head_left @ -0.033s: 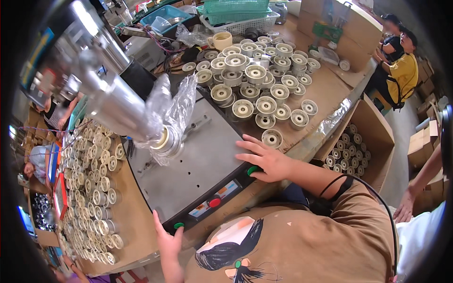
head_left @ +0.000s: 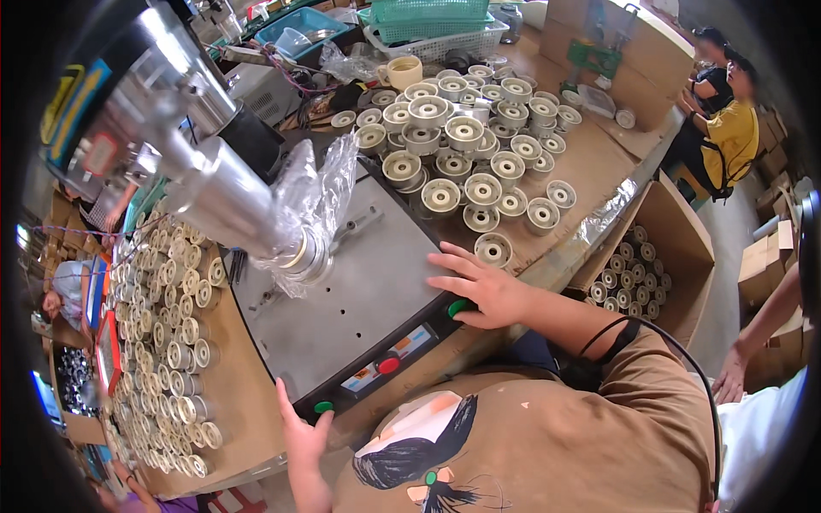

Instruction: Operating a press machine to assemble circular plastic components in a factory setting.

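My left hand rests at the near left corner of a grey-topped press. Its thumb touches a green button, and the index finger stretches along the machine's side. At the near right corner my right hand lies with fingers spread on the top edge, its thumb at the other green button. Neither hand holds anything. Over the plate, the shiny metal ram meets a round cream-and-metal part, partly hidden by clear plastic film. A red button sits on the front panel.
Many round metal parts with cream centres are piled beyond the press; more cover the table at left. At right stands a cardboard box holding similar parts. Baskets and a cream mug are behind. Other people are nearby.
The ram has come down slightly towards the round part, and the cream inside of that part shows less. Both my hands stay in place.
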Demonstrator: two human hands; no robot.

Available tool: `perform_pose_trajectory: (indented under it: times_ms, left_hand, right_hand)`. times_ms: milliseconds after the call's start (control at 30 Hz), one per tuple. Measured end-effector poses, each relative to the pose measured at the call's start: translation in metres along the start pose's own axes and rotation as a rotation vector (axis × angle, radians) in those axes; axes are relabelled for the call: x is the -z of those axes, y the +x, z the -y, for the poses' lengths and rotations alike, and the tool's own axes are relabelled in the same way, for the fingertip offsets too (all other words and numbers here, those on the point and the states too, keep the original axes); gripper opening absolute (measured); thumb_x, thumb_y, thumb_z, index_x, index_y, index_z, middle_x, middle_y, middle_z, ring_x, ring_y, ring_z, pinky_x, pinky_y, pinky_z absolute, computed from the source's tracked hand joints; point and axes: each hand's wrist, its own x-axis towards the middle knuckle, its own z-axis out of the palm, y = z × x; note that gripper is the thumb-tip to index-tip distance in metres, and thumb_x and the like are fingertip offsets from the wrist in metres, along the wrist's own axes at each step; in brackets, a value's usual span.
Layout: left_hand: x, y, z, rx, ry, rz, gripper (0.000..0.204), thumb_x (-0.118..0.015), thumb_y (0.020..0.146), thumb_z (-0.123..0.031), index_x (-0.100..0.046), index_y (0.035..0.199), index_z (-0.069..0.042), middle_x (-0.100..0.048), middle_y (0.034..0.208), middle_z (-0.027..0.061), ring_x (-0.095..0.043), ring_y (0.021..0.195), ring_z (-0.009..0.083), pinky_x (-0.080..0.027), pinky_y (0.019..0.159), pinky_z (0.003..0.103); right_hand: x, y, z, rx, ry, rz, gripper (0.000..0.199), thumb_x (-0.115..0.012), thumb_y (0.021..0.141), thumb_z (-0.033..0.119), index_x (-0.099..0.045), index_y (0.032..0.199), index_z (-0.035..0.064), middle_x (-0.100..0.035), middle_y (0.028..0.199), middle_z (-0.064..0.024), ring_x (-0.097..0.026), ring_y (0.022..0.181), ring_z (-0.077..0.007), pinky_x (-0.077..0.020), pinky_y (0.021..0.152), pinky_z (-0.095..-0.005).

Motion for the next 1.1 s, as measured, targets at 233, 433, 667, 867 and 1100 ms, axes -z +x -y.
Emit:
perform_pose_trajectory:
  times_ms: [233,433,667,867,1100]
  left_hand:
    - [0.004,0.005,0.005,0.007,0.023,0.053,0.111,-0.088,0.075,-0.033,-0.022,0.16,-0.006,-0.041,0.157,0.0239,-0.046,0.142,0.038,-0.041,0.115,0.043]
    - [0.056,0.026,0.046,-0.068,0.133,-0.153,0.083,-0.079,0.085,-0.036,-0.041,0.154,-0.009,-0.047,0.153,0.0227,-0.048,0.138,0.0409,-0.04,0.114,0.048]
    - [0.144,0.062,0.158,0.578,0.592,-0.605,0.075,-0.075,0.086,-0.041,-0.047,0.15,-0.012,-0.031,0.164,0.0185,-0.028,0.15,0.0395,-0.024,0.123,0.052]
    - [0.151,0.065,0.195,0.496,0.61,-0.676,0.064,-0.079,0.081,-0.029,-0.056,0.139,-0.013,-0.041,0.154,0.0156,-0.035,0.145,0.0385,-0.023,0.123,0.052]
    - [0.138,0.069,0.158,0.405,0.493,-0.842,0.062,-0.083,0.074,-0.017,-0.057,0.129,-0.012,-0.052,0.134,0.0169,-0.048,0.13,0.0373,-0.037,0.112,0.05]
  right_hand:
    - [-0.005,0.004,-0.001,-0.034,0.082,-0.09,0.075,-0.078,0.076,0.028,-0.052,0.143,0.0042,-0.037,0.158,-0.023,-0.028,0.149,-0.0474,-0.0288,0.12,-0.0544]
    - [-0.018,-0.016,-0.013,-0.242,0.304,-0.208,0.083,-0.062,0.086,0.041,-0.036,0.152,-0.0015,-0.03,0.161,-0.0277,-0.031,0.149,-0.0422,-0.0239,0.121,-0.0487]
    - [-0.006,-0.01,-0.01,-0.241,0.398,-0.233,0.08,-0.061,0.087,0.037,-0.037,0.153,-0.0021,-0.034,0.16,-0.0267,-0.034,0.148,-0.0402,-0.0261,0.121,-0.0475]
    - [0.014,0.106,0.028,-0.107,0.204,-0.241,0.074,-0.07,0.079,0.004,-0.043,0.147,-0.002,-0.044,0.154,-0.0232,-0.041,0.145,-0.0372,-0.0313,0.12,-0.0442]
    - [-0.023,0.227,0.059,-0.282,0.19,-0.108,0.064,-0.08,0.082,0.022,-0.055,0.136,-0.002,-0.053,0.144,-0.0219,-0.049,0.135,-0.0404,-0.0399,0.114,-0.0444]
